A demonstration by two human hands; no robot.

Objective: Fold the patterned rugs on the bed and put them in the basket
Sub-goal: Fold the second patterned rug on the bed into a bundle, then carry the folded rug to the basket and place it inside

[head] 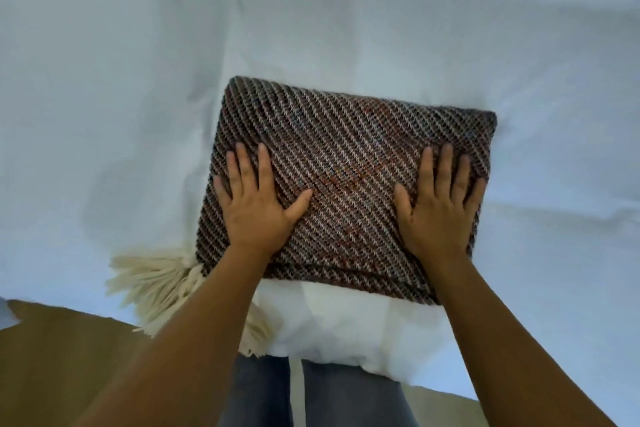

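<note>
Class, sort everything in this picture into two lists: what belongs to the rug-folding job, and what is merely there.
Job: folded patterned rug, its cream fringe, left hand, right hand, white bed sheet.
Merely there: brown floor, grey trousers.

Soft, even light with a cool bluish cast covers the wrinkled white-sheeted bed — shadows are faint, lying only in its creases. Focus is slightly soft, though the folded brown-and-cream diagonal-weave rug reads clearly. Wide-angle stretch swells the darker bare forearms at the bottom edge.
</note>
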